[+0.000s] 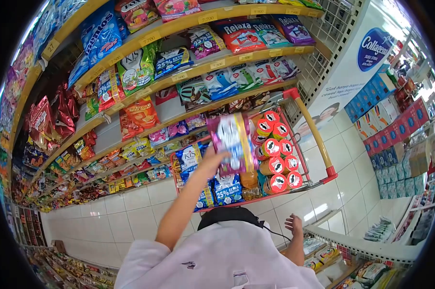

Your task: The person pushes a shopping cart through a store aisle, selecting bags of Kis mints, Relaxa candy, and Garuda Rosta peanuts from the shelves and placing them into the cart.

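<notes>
My left hand [213, 160] grips a purple bag of candy [232, 137], slightly blurred, above the shopping cart [310, 176]. Beneath it, blue KIS mint bags [227, 189] lie in the cart's near left part, partly hidden by my arm and the purple bag. Red-lidded snack cans [276, 165] with a moustached face on their lids fill the cart's right side. Between the two groups are bottles of brown liquid [250, 179]. My right hand [293, 224] hangs low beside my body, right of the cart, holding nothing, with its fingers somewhat apart.
Shelves with yellow price strips [179, 75] hold many candy bags ahead and to the left. A white mesh panel with a Collageno sign [374, 48] stands at the shelf's right end. Boxes [395, 127] are stacked at right. A lower display [323, 255] is close by my right arm.
</notes>
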Action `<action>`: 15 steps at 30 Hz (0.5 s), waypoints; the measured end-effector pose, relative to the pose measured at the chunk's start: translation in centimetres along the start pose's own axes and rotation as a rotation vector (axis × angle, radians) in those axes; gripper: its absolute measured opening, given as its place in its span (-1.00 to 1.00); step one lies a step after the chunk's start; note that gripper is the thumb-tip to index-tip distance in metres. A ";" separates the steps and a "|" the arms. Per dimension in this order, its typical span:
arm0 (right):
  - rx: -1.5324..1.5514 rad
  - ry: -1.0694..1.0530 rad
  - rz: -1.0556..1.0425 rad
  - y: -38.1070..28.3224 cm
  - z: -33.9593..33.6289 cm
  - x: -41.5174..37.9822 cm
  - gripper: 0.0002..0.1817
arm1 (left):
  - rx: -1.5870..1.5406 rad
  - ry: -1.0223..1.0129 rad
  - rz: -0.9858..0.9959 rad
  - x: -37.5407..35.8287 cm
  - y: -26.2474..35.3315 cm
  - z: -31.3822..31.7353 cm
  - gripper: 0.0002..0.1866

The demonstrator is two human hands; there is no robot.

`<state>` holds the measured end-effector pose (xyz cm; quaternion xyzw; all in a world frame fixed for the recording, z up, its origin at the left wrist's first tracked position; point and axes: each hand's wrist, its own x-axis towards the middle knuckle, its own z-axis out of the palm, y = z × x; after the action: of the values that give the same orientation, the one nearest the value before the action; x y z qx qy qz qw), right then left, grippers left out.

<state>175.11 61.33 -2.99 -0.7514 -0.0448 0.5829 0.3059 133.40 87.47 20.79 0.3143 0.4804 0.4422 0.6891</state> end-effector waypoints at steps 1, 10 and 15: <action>-0.047 -0.013 -0.020 -0.4 -0.3 -0.1 -0.56 | -0.057 0.052 -0.047 -1.0 -3.1 0.3 -0.56; -0.865 -0.410 -0.004 -8.7 4.3 -8.3 -0.57 | 0.157 0.108 -0.154 -0.7 -19.8 -1.5 -0.50; -1.064 -0.654 -0.428 -13.8 10.0 -15.2 -0.55 | 0.502 -0.092 -0.196 -0.7 -18.5 -1.5 -0.28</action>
<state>165.26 70.13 15.62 -0.5589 -0.5659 0.6056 -0.0274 137.55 79.25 4.71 0.4472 0.5713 0.2257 0.6501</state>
